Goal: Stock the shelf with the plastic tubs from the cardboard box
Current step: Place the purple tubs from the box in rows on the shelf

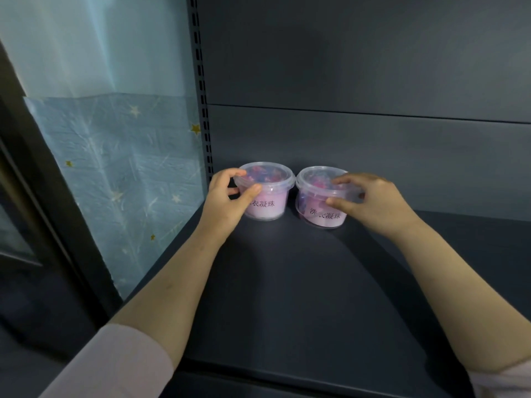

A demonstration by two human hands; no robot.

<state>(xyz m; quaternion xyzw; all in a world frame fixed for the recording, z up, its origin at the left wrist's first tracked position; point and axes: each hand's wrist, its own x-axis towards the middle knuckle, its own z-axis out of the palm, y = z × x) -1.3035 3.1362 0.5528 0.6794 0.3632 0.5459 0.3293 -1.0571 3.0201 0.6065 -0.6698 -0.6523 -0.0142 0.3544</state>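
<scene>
**Two tubs held at the back left corner of the shelf**

Two clear plastic tubs stand upright side by side on the dark shelf, at its back left corner, close to the grey back panel. Each has a clear lid, a pink label with black characters on its front, and pink and blue pieces showing through the plastic.

The left hand grasps the left tub: the thumb lies against the front of the rim, and the fingers curl round the rim's left side. The right hand grasps the right tub: the thumb presses the front of the rim, while the fingers reach over the lid from the right. Both forearms stretch in from the shelf's front edge, and a pale pink sleeve covers the left arm near the bottom of the view.

The tubs sit just beside each other; their rims may be touching, but the gap is too fine to tell. The left tub is near the slotted upright post at the shelf's left edge. Beyond that post hangs a star-printed blue sheet.
</scene>
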